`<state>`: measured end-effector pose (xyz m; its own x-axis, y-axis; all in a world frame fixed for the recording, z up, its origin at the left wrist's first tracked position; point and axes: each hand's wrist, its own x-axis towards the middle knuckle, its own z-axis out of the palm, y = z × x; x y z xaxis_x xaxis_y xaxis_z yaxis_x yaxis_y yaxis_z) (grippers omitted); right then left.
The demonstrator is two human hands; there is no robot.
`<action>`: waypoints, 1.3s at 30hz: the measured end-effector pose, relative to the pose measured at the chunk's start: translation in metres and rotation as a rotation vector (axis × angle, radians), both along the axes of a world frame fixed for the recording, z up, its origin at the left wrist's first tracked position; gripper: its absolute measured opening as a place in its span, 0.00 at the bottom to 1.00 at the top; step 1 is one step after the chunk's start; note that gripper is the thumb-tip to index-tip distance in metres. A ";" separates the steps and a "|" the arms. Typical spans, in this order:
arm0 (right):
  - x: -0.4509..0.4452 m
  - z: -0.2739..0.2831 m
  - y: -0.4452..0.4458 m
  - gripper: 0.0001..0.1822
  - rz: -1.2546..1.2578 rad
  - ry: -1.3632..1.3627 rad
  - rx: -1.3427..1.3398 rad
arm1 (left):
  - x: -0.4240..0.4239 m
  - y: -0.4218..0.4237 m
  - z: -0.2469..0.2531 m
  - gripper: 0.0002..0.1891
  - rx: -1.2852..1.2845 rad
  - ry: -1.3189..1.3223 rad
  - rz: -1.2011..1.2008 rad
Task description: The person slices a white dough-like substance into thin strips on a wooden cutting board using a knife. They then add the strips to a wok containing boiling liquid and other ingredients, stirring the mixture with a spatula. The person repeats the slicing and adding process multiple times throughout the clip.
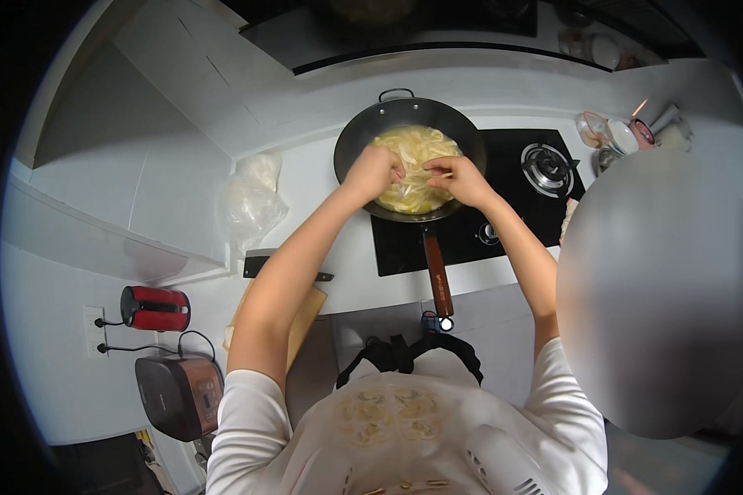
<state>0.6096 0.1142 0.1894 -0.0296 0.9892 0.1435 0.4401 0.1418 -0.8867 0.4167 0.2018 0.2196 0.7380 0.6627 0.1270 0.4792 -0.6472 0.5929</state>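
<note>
A black wok (353,142) with a reddish-brown handle (436,272) sits over the left side of a black gas hob (402,247). Pale yellowish strips of food (418,195) lie in liquid inside it; whether they are noodles or vegetables is unclear. My left hand (378,170) hangs above the food with its fingers curled; what it may pinch is hidden or too small to tell. Opposite it, my right hand (461,179) holds a small pale piece between thumb and fingers, above the wok's right half.
Left of the wok lies a clear plastic bag (257,198). A cleaver (259,263) and a cutting board (306,315) are partly under my left arm. A red kettle (155,308) and a rice cooker (179,396) stand left. A free burner (550,168) and bowls (620,137) are right.
</note>
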 end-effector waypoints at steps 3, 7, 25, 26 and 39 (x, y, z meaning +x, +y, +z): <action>0.012 -0.003 -0.022 0.11 -0.133 0.045 0.041 | 0.005 0.019 -0.035 0.04 0.054 0.086 0.048; 0.013 0.012 -0.065 0.09 -0.184 0.237 -0.013 | 0.001 0.061 -0.064 0.04 0.223 0.126 0.176; -0.097 0.059 -0.097 0.09 -0.028 0.439 -0.116 | -0.071 0.043 -0.002 0.10 0.182 -0.628 0.377; -0.121 0.051 -0.093 0.09 -0.006 0.488 -0.149 | -0.093 0.014 -0.006 0.10 0.153 -0.689 0.437; -0.445 -0.178 0.019 0.06 0.480 -0.206 -0.068 | -0.393 -0.315 -0.167 0.06 -0.323 -0.671 1.503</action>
<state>0.1646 0.1330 0.0110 -0.5023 0.8644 0.0229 0.5058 0.3152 -0.8030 0.0242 -0.1128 0.0525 -0.6569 0.7413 -0.1375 0.1411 0.3000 0.9434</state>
